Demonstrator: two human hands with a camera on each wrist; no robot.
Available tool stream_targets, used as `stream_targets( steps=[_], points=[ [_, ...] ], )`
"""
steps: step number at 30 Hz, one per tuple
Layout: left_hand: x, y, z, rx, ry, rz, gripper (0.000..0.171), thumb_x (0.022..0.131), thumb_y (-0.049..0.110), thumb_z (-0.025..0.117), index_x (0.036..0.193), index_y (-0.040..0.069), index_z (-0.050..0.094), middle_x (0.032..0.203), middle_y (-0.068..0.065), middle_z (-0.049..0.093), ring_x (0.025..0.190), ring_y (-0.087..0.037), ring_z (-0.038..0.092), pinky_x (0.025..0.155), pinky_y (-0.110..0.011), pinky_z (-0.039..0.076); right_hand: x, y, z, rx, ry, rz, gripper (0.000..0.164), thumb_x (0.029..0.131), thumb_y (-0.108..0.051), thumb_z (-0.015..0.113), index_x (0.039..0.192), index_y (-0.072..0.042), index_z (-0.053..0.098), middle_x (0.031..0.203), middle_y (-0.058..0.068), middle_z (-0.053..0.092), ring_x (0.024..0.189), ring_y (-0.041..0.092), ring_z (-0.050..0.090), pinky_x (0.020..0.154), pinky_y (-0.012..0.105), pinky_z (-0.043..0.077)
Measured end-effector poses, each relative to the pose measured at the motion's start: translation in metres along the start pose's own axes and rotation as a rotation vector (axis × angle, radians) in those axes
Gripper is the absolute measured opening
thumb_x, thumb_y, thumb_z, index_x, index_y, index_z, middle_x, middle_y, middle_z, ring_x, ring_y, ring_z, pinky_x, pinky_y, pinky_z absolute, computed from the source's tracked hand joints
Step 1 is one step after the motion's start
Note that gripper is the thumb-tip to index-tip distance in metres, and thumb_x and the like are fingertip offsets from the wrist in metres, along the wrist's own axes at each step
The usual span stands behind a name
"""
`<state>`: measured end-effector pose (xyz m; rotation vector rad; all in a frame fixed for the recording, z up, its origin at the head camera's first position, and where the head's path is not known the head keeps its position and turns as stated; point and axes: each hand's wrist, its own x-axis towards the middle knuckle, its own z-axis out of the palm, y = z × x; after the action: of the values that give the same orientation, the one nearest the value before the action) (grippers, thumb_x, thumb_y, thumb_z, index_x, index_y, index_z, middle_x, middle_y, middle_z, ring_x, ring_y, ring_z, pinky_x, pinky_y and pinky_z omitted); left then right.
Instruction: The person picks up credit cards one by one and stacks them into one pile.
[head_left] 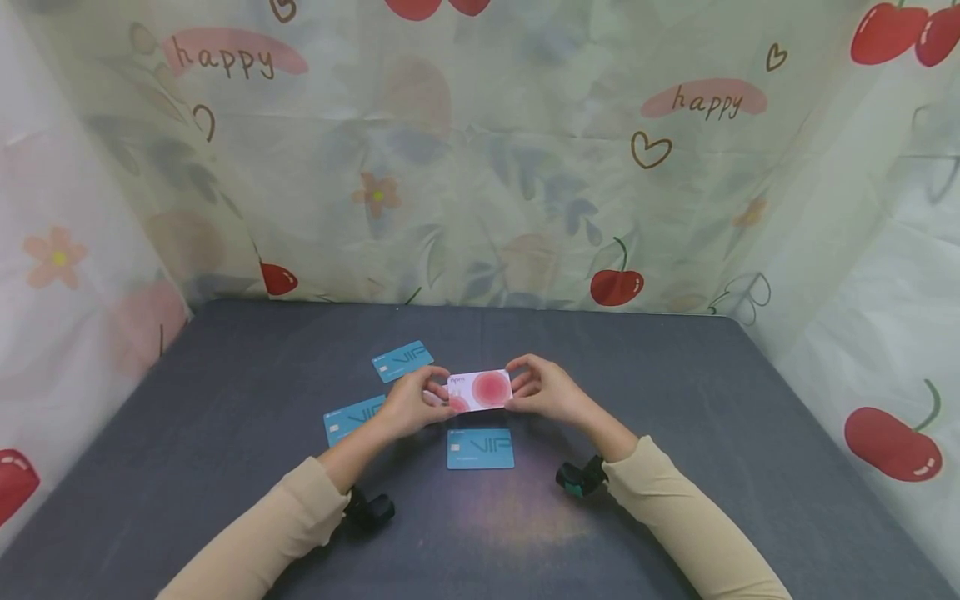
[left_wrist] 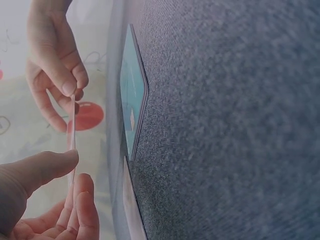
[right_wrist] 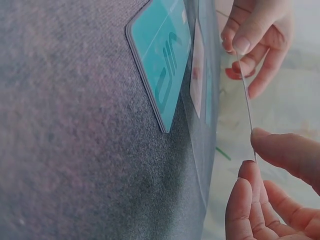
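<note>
A pink-and-white card (head_left: 480,391) with a red circle is held level between both hands above the table. My left hand (head_left: 408,402) pinches its left end between thumb and fingers. At the right end, the thumb and fingers of my right hand (head_left: 552,390) pinch it too. Seen from the wrists, the card is edge-on, a thin line (right_wrist: 246,100). Below it lies a neat stack of blue VIP cards (head_left: 481,450), its layered edges showing in the left wrist view. A pale pinkish card (right_wrist: 198,75) lies beyond the stack in the right wrist view.
Another blue VIP card (head_left: 402,360) lies behind my left hand. A further blue card (head_left: 352,417) is partly covered by that hand. The dark grey cloth-covered table (head_left: 637,367) ends at a printed curtain (head_left: 480,208), with more curtain at both sides.
</note>
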<state>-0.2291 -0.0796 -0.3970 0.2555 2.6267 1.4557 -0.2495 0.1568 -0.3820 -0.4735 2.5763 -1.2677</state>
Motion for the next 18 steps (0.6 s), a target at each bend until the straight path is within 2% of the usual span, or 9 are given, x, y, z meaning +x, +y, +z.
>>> stream_targets(
  steps=[18],
  points=[
    [-0.0078,-0.0010,-0.0033,-0.051,-0.014,0.035,0.051,0.074,0.002,0.074,0.120,-0.004,0.052,0.092,-0.017,0.064,0.071,-0.014,0.060,0.063,-0.026,0.052,-0.0055,-0.0004,0.0039,0.020,-0.010,-0.031,0.051,0.077,-0.011,0.075,0.120,0.000,0.051,0.098,0.015,0.064,0.082,0.017,0.066,0.075,0.031,0.055]
  ],
)
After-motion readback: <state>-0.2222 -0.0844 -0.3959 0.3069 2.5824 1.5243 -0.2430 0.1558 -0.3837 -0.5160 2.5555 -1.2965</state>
